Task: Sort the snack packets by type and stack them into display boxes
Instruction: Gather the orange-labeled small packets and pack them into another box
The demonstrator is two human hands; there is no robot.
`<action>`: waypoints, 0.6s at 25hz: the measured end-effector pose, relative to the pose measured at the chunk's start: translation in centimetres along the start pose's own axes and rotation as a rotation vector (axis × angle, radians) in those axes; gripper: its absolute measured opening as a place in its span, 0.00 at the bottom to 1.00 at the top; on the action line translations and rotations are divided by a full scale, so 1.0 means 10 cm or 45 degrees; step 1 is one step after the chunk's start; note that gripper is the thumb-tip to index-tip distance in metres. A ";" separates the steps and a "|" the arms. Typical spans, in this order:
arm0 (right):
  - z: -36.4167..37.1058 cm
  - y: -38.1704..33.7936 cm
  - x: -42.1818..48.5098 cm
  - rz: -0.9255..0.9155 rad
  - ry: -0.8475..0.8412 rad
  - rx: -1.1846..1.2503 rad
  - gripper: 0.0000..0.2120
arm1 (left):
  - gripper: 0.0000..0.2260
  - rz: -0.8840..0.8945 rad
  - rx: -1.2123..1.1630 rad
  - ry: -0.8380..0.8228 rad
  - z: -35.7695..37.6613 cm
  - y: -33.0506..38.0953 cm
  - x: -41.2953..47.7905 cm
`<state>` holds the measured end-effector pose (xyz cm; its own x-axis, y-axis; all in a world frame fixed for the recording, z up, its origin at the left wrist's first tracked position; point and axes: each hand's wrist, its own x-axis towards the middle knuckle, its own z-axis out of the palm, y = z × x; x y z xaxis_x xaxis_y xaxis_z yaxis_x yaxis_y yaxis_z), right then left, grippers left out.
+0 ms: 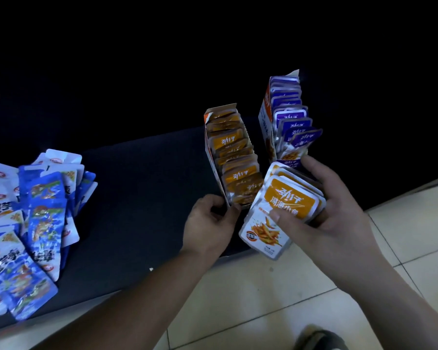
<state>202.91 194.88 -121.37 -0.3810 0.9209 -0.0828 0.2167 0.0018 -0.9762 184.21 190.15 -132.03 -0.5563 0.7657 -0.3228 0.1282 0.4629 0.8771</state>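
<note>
Fingers (276, 216) of the right hand (339, 210) clamp orange packets (288, 198); the left hand (208, 223) pinches the nearly full orange display box (211, 157); blue packets (46, 210) lie unsorted, far left.

Just the one view, head-worn, aimed forward and steeply down. The left hand (209, 224) and right hand (339, 210) sit close under the lens.

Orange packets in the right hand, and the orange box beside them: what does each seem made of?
Orange packets: probably glossy plastic or foil-laminate film; light glints off the faces, and flat sealed edges show. Orange box: likely thin printed cardboard; its walls stand stiff, with a folded flap at the far end. Finish looks matte, though dim light leaves that open.
</note>
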 end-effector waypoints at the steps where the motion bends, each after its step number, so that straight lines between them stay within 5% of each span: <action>1: 0.04 0.00 0.02 -0.044 -0.032 0.010 0.42 | 0.15 -0.041 -0.020 -0.006 0.03 0.02 0.00; 10: 0.32 -0.05 0.48 -0.355 -0.181 -0.072 0.40 | 0.07 -0.321 -0.236 -0.023 -0.11 0.18 -0.05; 15: 0.50 0.00 0.43 -0.465 -0.224 -0.336 0.39 | 0.07 -0.205 -0.252 -0.070 -0.32 -0.12 -0.41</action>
<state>196.81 196.92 -122.71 -0.6163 0.7615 0.2009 0.2526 0.4328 -0.8654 183.75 185.06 -130.61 -0.5106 0.7148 -0.4778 -0.1243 0.4885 0.8636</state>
